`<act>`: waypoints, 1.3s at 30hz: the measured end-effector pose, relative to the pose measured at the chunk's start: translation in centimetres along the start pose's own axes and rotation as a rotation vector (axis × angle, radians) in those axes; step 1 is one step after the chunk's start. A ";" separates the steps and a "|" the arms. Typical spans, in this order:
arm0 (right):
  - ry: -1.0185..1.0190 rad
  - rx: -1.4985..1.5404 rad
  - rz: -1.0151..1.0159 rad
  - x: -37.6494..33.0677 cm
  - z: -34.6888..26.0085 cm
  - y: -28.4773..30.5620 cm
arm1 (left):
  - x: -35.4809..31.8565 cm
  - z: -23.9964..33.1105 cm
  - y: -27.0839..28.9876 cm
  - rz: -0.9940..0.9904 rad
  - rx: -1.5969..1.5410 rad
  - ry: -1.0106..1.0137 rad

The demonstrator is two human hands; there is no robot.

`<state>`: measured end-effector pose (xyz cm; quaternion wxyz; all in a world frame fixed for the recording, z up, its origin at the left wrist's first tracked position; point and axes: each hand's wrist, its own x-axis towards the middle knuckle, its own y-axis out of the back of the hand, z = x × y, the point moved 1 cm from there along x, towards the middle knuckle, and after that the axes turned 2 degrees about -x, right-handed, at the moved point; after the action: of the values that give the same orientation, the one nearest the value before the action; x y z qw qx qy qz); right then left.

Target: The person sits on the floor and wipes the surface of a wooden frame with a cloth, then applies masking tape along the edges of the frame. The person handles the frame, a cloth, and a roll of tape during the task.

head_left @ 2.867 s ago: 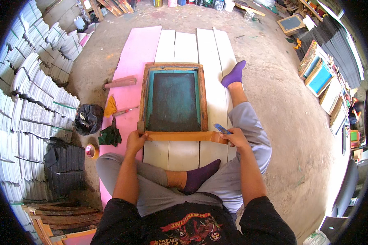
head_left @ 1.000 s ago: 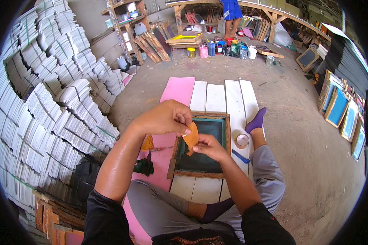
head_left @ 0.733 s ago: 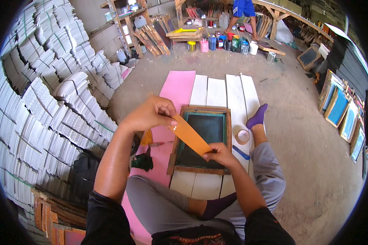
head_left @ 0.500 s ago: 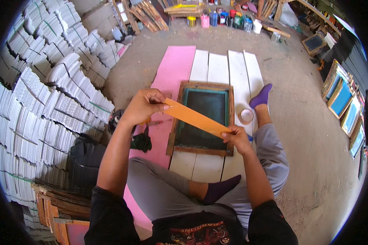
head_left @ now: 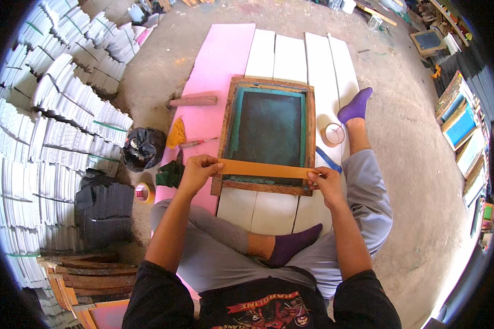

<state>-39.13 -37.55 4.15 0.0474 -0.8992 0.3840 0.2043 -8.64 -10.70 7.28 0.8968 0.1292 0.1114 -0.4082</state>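
A strip of brown adhesive tape [head_left: 264,168] is stretched taut between my two hands, level across the near part of a wooden-framed printing screen [head_left: 271,191]. The left end is pinched by my left hand [head_left: 198,171] at the frame's left side. At the right side, the fingers and thumb of my right hand [head_left: 326,183] grip the other end. Dark mesh [head_left: 269,129] with a teal border fills the frame. Whether the tape touches the mesh cannot be made out.
Right of the frame are a tape roll [head_left: 333,134] and a blue strip-like tool [head_left: 328,159]. On the pink board [head_left: 203,77] lie a wooden bar [head_left: 194,101], a yellow cloth [head_left: 175,133], a screwdriver [head_left: 197,142] and a dark cloth [head_left: 170,174]. Stacked white bundles [head_left: 55,137] rise at left.
The tape strip has gone from slanting above the screen to level across its near end. Both hands have lowered, the left one more. The view has tilted down toward my lap.
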 end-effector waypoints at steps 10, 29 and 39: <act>0.082 -0.253 -0.001 2.7 0.3 -0.4 | 2.0 -3.1 0.1 0.035 -0.015 0.073; 0.335 -0.518 0.019 3.8 3.3 -0.7 | 4.0 -3.1 -0.3 0.068 0.161 0.050; 0.359 -0.673 0.001 3.6 2.1 -0.9 | 3.8 -3.2 -0.2 0.016 0.497 -0.044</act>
<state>-36.98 -38.87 0.66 -0.3185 -0.8859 0.2980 0.1579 -6.66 -12.47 3.13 0.8428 0.3378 -0.0127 -0.4188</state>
